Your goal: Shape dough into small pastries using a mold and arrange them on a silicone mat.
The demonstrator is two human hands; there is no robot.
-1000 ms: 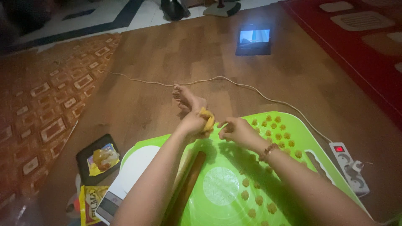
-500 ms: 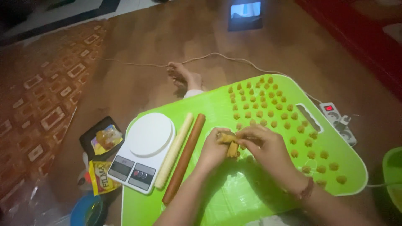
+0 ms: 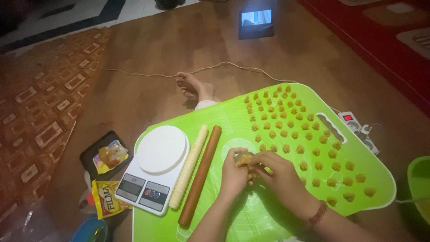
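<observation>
Fingertips of both hands pinched together around a small lump of yellow dough, held just above the green silicone mat. Left hand cupping the lump from below and the side, fingers curled shut on it; right hand closed over it from the far side, thumb and forefinger pressing in, probably to shape or pinch off a piece. Beaded bracelet at the right wrist.

Just right of the hands and beyond, rows of small dough pieces set apart from one another across the mat, seemingly spaced so as not to stick. Left of the hands, lying side by side on the mat: a brown wooden rolling pin and a pale ribbed rolling pin, parked within reach but clear of the working patch. Further left, a white kitchen scale with a round platform, overhanging the mat's edge.

On the wooden floor beside the scale, a yellow sachet and a black tray holding a torn wrapper. Bare foot stretched out past the mat, a thin cable crossing behind it. Power strip off the mat's right edge, green bowl at the frame's right side, lit tablet screen lying far ahead.
</observation>
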